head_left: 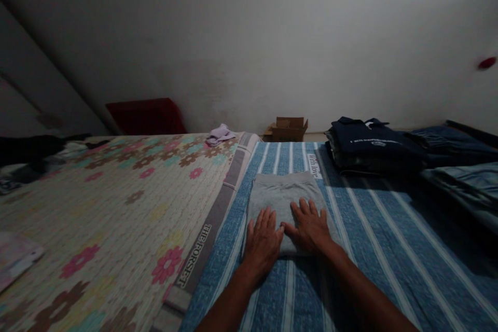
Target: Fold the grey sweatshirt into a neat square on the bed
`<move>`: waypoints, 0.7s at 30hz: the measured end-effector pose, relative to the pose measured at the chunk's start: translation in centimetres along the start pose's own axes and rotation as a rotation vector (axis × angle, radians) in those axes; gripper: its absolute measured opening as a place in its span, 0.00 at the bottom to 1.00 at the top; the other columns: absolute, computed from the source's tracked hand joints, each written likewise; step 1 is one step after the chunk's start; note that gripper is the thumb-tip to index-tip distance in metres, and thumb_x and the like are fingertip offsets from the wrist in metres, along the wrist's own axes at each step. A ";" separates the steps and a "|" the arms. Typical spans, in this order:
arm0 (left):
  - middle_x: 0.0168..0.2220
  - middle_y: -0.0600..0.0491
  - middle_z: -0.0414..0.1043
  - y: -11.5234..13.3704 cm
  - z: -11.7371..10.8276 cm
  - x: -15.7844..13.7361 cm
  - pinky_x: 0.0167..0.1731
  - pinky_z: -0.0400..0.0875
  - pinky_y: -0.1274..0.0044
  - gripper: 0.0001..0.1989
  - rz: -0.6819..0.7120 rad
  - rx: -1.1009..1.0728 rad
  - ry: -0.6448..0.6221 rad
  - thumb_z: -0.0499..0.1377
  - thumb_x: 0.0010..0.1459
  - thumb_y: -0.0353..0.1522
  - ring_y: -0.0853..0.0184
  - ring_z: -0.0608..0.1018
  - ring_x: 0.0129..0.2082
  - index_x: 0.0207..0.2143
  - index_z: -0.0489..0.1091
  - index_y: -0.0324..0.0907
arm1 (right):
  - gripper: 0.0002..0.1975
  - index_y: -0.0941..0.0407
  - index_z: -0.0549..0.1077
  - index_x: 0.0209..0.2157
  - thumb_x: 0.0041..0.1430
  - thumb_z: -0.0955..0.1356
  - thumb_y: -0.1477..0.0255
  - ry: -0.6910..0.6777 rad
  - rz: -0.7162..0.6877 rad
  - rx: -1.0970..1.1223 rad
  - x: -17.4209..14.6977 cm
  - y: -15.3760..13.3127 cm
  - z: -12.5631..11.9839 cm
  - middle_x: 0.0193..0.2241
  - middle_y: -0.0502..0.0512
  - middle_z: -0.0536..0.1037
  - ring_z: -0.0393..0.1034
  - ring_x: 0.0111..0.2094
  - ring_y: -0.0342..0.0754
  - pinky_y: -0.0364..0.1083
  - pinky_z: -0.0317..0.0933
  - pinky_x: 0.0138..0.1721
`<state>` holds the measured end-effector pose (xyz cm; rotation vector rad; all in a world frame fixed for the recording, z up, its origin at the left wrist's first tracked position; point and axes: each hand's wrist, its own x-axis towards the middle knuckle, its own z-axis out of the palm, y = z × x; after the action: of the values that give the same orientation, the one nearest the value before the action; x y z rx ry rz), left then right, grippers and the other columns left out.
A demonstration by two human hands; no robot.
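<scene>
Folded grey garment [286, 202]: lies flat on a blue striped bedsheet [373, 249]. Left hand [263, 244] and right hand [310, 227]: both palm-down on its near edge, fingers spread, thumbs almost touching. Floral mat [116, 207]: adjoining on the left. Stack of dark folded clothes [369, 148]: far right. Cardboard box [288, 129]: by the wall.

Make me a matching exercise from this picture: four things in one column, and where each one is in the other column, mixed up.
Things:
1. grey folded garment
2. cardboard box
3. dark folded clothes
4. lilac cloth

Places:
A. on the floor by the wall
B. under the left hand and right hand
C. far end of the flowered mat
D. stacked at the right on the striped sheet

Pairs: 1-B, 2-A, 3-D, 4-C
</scene>
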<state>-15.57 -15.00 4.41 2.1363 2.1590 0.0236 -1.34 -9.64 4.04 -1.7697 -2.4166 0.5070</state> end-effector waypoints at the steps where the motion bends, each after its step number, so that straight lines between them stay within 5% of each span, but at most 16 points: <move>1: 0.67 0.47 0.43 0.0 0.1 0.0 0.62 0.45 0.61 0.28 -0.006 0.001 -0.003 0.37 0.66 0.40 0.61 0.47 0.66 0.65 0.48 0.38 | 0.37 0.54 0.52 0.64 0.59 0.55 0.48 -0.001 0.002 0.003 0.0 0.0 0.0 0.66 0.62 0.45 0.33 0.65 0.66 0.67 0.33 0.58; 21: 0.67 0.48 0.44 -0.4 1.1 0.1 0.62 0.45 0.61 0.27 0.004 0.007 0.048 0.38 0.66 0.40 0.61 0.48 0.66 0.64 0.49 0.40 | 0.37 0.53 0.53 0.64 0.59 0.56 0.48 0.019 -0.001 0.012 0.1 0.1 0.2 0.66 0.61 0.46 0.34 0.65 0.64 0.67 0.34 0.58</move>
<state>-15.85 -14.98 3.28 2.1658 2.1836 0.0688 -1.35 -9.60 3.79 -1.7606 -2.3966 0.5016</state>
